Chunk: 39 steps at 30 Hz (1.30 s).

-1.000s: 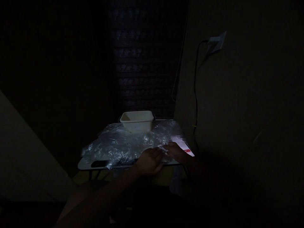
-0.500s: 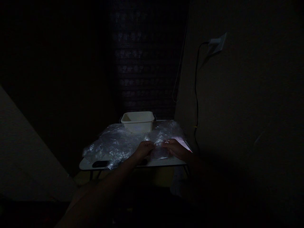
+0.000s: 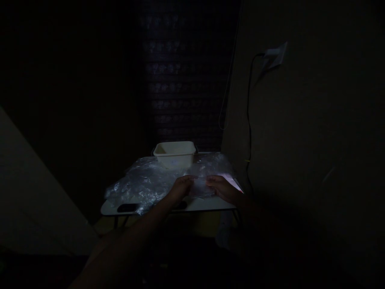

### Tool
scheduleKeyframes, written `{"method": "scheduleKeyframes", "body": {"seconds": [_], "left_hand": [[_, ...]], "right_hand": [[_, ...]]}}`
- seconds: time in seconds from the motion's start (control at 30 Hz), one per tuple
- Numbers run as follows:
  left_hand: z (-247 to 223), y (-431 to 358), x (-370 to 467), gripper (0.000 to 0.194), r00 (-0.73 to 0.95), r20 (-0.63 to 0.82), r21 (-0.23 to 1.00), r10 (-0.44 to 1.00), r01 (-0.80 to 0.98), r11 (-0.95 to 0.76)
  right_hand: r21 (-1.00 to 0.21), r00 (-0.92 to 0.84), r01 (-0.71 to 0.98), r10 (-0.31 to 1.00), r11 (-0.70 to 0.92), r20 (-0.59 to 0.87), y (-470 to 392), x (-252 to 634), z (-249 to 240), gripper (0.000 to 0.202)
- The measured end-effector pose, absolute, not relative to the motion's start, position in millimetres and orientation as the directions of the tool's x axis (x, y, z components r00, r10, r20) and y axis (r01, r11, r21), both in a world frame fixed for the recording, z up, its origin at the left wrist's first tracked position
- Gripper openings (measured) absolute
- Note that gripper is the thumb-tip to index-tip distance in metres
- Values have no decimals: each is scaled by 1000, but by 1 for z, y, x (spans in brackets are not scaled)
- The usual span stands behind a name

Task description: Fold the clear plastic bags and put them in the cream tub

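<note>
Both hands are over the front right part of a small white table (image 3: 204,206), in dim light. A clear plastic bag (image 3: 202,188) is stretched between them. My left hand (image 3: 182,187) pinches its left side, and my right hand (image 3: 219,186) pinches its right side. More crumpled clear plastic (image 3: 144,180) covers the left part of the table, and another clear plastic piece (image 3: 215,162) lies behind my hands. A cream-coloured tub (image 3: 177,160) stands at the back of the table.
Dark oval slots (image 3: 128,207) show at the table's front edge. A bright lilac surface (image 3: 230,181) is at the right edge. On the right wall, a black cable (image 3: 248,120) hangs from a plug at a socket (image 3: 281,54). Dark blinds (image 3: 186,88) hang behind.
The plastic between my hands looks flatter and smoother, and its lower edge is slightly higher. My left hand has shifted slightly up and left. The tub and table have not moved.
</note>
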<state>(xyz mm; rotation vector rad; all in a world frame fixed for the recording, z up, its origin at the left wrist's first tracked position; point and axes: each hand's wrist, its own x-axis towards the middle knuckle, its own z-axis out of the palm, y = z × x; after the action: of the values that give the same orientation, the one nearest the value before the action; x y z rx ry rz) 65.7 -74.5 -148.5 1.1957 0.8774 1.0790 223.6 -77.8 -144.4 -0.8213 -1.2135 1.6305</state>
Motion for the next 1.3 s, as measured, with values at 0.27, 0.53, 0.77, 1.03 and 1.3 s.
{"method": "scheduleKeyframes", "body": {"seconds": [0.27,0.53,0.77,1.03,1.3], "left_hand": [[-147,-74,65,12,259,27,980,965,-195,25],[-147,-71,63,10,214,50,995,976,-93,-31],[-156,-64,61,19,198,98,978,975,162,-131],[-184,-73,63,41,300,237,777,924,512,-365],[-203,-95,73,59,615,109,45,781,782,-622]], "right_hand": [[-940,-347,-318,938,-126,-9,-78,224,-143,14],[-896,-361,-370,927,-245,-105,-69,235,-144,27],[-957,-300,-156,935,-244,-190,-70,234,-151,23],[-949,-58,314,997,-33,-54,-57,231,-184,27],[-608,-211,716,937,342,278,-67,231,-191,36]]}}
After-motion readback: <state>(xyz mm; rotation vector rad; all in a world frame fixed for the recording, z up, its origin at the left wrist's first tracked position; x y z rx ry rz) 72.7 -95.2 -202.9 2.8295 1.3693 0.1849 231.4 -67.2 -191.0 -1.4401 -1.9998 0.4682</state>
